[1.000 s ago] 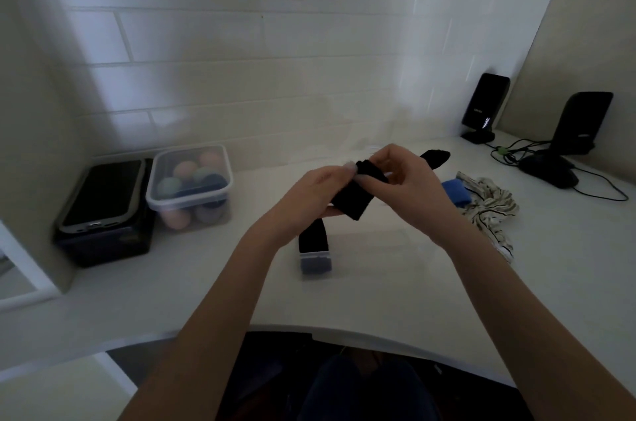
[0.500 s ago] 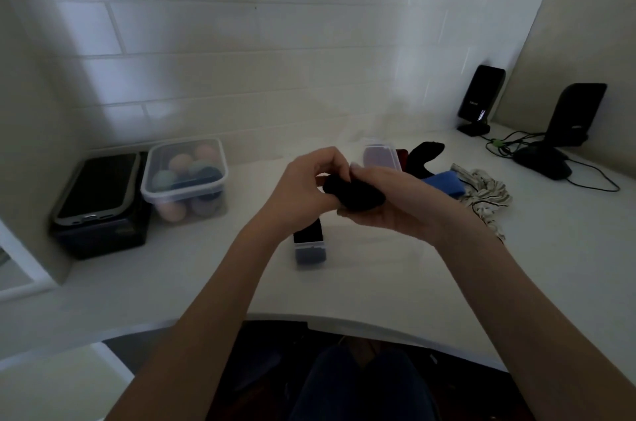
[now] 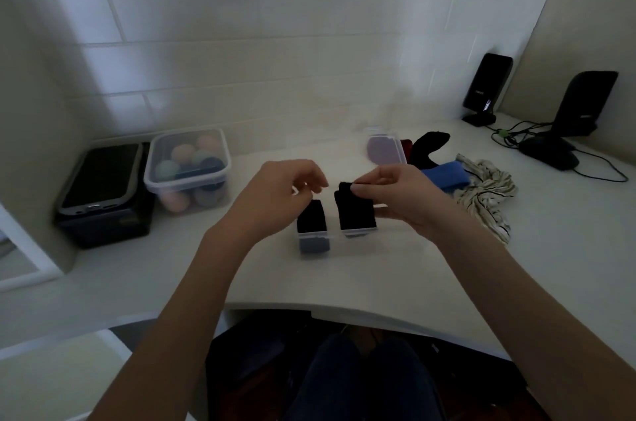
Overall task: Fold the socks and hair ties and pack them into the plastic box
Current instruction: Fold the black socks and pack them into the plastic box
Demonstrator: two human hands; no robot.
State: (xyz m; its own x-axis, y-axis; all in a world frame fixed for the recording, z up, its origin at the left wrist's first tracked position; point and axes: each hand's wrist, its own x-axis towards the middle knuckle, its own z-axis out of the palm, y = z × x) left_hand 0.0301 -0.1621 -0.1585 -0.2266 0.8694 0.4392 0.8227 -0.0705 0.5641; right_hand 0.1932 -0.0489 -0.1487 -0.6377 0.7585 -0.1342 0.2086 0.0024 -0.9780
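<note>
Hands meet over the middle of the white bench [image 3: 192, 269]. The right hand [image 3: 402, 195] has thumb and forefinger pinched tight on the top edge of a folded black sock [image 3: 354, 210], a dense, matte rectangle of fabric, and it sits in a small clear plastic box [image 3: 358, 232] whose pale front rim shows just below the cloth. Whether that box rests on the bench or is cupped in the palm, I cannot tell. Just to its left stands a second small clear plastic box [image 3: 313, 241] on the bench, with another black folded bundle [image 3: 310, 219] packed in its top and a bluish-grey layer visible through its front wall. The left hand [image 3: 275, 193] hovers right above that one, fingers curled loosely, tips near each other, gripping nothing.

Behind the right hand lies a clear lid with a purplish tint [image 3: 384, 149], then an unfolded black sock [image 3: 428, 148], a bright blue folded cloth [image 3: 445, 174] and a crumpled white fabric with dark stripes [image 3: 488, 190], all close together. Off to the left, a larger clear lidded container of pastel balls [image 3: 187, 172] stands beside a dark box with a black phone-like slab on top [image 3: 103, 186].
</note>
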